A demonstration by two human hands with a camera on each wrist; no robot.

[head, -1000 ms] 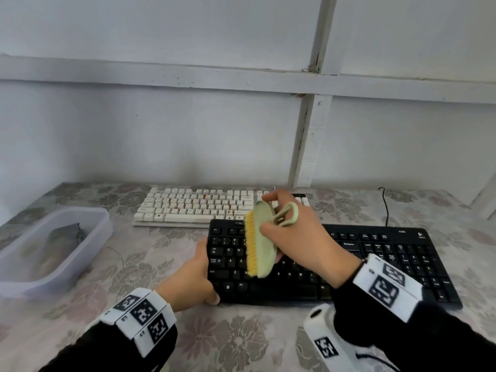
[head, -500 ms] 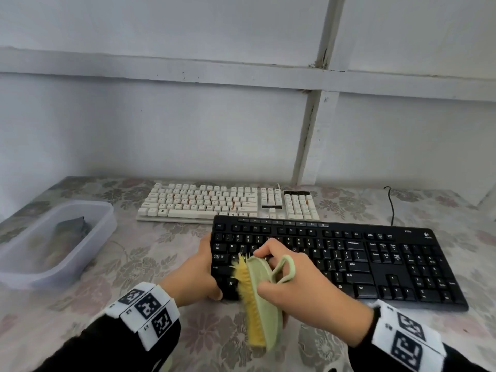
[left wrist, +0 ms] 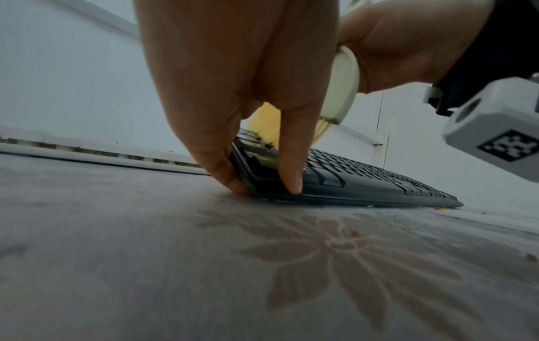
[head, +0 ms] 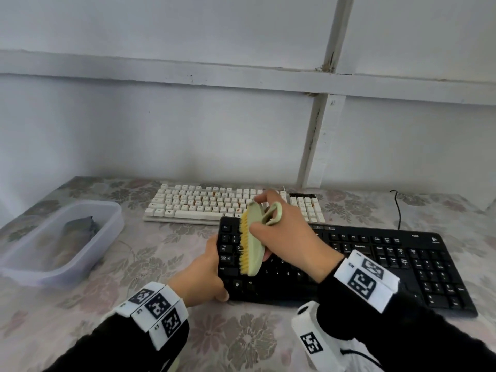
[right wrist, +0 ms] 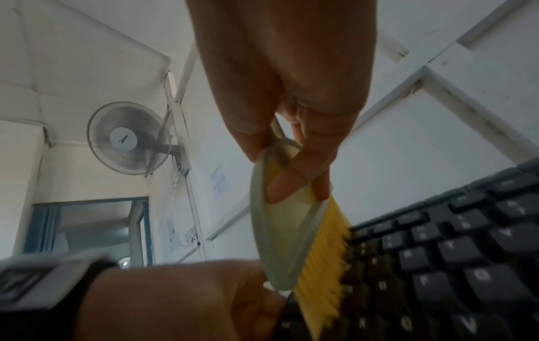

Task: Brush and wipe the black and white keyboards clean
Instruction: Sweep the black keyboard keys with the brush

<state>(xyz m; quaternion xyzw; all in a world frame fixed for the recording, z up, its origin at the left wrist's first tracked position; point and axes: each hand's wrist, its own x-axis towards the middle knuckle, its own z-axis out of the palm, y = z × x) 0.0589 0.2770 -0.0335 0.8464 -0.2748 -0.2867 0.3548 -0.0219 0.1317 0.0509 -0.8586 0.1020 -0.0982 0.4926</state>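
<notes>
A black keyboard (head: pixel 375 264) lies across the front of the table, with a white keyboard (head: pixel 204 202) behind it. My right hand (head: pixel 284 237) grips a pale green brush (head: pixel 253 242) with yellow bristles, set on edge over the black keyboard's left keys. In the right wrist view the brush (right wrist: pixel 282 230) has its bristles against the black keyboard (right wrist: pixel 455 265). My left hand (head: pixel 204 275) holds the black keyboard's left end. The left wrist view shows its fingers (left wrist: pixel 288 161) pinching the front left corner of the black keyboard (left wrist: pixel 364 182).
A translucent plastic tub (head: pixel 64 240) with a grey cloth (head: pixel 77 229) in it stands at the left on the flowered tablecloth (head: pixel 241 339). The black keyboard's cable (head: pixel 398 208) runs back at the right. A wall stands close behind the table.
The brush was swept toward me off the keyboard's front edge, and is now back up over the upper left keys. My left hand has kept its hold on the keyboard's left end.
</notes>
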